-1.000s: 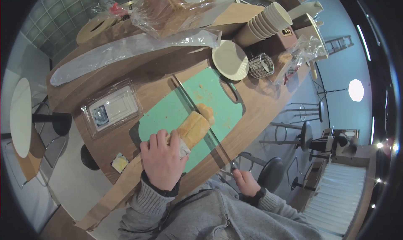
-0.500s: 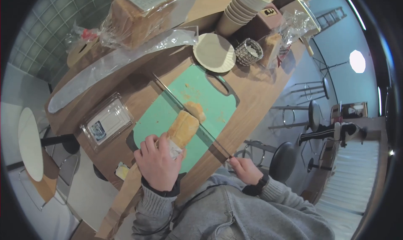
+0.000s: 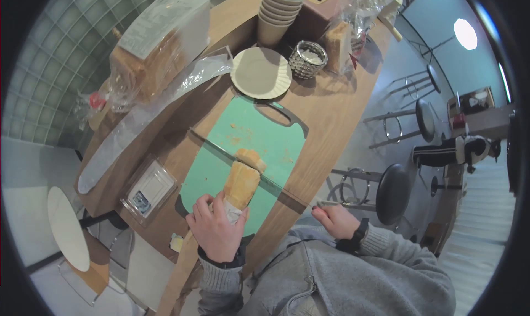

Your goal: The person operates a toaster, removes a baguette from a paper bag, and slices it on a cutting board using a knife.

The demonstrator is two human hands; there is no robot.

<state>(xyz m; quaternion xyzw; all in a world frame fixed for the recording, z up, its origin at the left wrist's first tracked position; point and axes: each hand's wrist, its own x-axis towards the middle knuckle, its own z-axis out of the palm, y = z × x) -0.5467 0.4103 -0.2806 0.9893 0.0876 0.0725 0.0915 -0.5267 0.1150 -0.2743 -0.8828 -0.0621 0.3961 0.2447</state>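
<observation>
My left hand (image 3: 217, 227) is wrapped around the near end of a piece of bread (image 3: 241, 184), where a white paper wrapper (image 3: 232, 211) shows at the fingers. A cut end of bread (image 3: 251, 159) lies just beyond it. Between the two pieces runs the long thin blade of a bread knife (image 3: 281, 192), slanting across a green cutting board (image 3: 212, 167). My right hand (image 3: 338, 223) is closed on the knife's handle, off the board's right side; the handle is mostly hidden by the fingers. Crumbs are scattered over the board's far half.
Beyond the board are a paper plate (image 3: 260, 75), stacked paper cups (image 3: 279, 12) and a silvery bowl (image 3: 307, 60). Left stand a bagged loaf (image 3: 149, 62), a long plastic sleeve (image 3: 138, 122) and a clear plastic box (image 3: 148, 193). Stools (image 3: 393, 194) and a person (image 3: 458, 151) are at right.
My right hand has moved slightly to the right, away from the bread, with the knife. The blade still lies between the pieces. The whole view has also turned and shifted.
</observation>
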